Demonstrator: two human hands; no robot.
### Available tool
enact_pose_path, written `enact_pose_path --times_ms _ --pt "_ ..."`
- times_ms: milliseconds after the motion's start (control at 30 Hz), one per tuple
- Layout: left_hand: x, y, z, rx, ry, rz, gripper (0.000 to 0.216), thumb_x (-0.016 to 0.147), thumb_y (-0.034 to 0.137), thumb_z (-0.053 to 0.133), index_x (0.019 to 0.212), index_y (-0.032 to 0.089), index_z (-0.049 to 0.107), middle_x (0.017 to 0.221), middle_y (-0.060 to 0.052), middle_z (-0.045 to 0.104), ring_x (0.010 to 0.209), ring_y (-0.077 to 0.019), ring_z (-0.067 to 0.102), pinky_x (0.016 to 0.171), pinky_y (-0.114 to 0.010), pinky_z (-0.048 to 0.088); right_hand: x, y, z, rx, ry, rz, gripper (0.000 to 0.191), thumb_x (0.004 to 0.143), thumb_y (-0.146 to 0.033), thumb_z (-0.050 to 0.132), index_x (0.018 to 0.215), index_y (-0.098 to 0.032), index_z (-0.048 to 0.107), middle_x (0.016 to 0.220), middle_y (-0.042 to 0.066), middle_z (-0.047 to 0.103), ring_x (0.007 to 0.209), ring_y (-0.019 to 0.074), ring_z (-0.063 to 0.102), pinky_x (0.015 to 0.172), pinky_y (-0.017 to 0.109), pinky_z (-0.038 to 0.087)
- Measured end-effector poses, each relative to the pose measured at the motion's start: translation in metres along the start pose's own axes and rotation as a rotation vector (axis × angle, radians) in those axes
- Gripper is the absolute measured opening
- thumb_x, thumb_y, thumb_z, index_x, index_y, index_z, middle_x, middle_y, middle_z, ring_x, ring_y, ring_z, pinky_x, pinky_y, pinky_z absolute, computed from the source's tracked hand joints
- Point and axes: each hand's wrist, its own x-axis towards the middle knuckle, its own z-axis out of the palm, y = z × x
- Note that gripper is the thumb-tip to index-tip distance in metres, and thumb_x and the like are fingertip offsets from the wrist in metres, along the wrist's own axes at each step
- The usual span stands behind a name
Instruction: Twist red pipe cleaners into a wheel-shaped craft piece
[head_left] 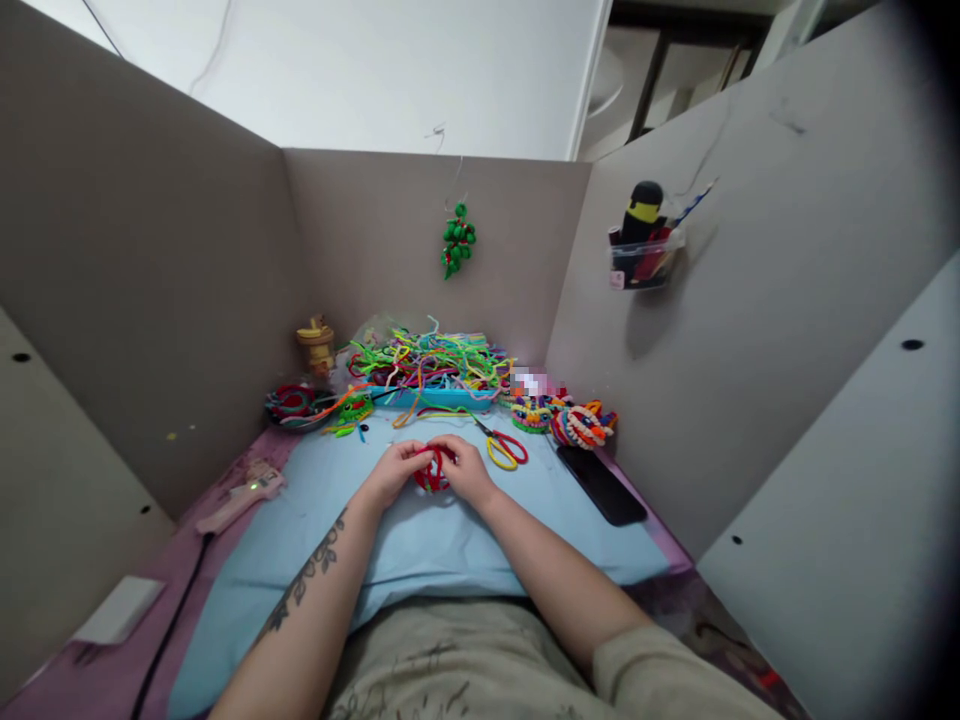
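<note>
Between my two hands is a small red rounded piece [433,474], which looks made of fuzzy pipe cleaners bent into loops with gaps. My left hand [397,470] pinches its upper left side with thumb and fingers. On the upper right side, the fingers of my right hand [463,468] are closed on the same piece. Both hands are just above the light blue cloth [337,530]. Scissors with one red and one yellow handle [506,450] lie just right of my right hand, blades toward the back.
At the back, a blue tray [427,400] overflows with colourful pipe cleaners [442,360]. Finished woven pieces [581,425] and a black phone [602,487] lie right. A pink glue gun [240,500] with a black cord lies left. Grey partitions [360,240] enclose the table; a green ornament [458,242] hangs there.
</note>
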Motion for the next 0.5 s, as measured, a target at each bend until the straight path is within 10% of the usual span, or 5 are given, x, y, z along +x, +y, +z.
enact_pose_path --times_ms 500 --pt "0.0025 -0.0045 0.0023 0.276 0.050 0.086 0.025 0.064 0.032 0.069 0.071 0.016 0.052 0.051 0.004 0.058 0.044 -0.0094 0.051 0.045 -0.020 0.037 0.0037 0.0018 -0.0033 -0.117 -0.046 0.010 0.016 0.080 -0.015 0.047 0.079 -0.019 0.063 0.078 0.002 0.063 0.078 0.0156 0.056 0.074 0.027 0.042"
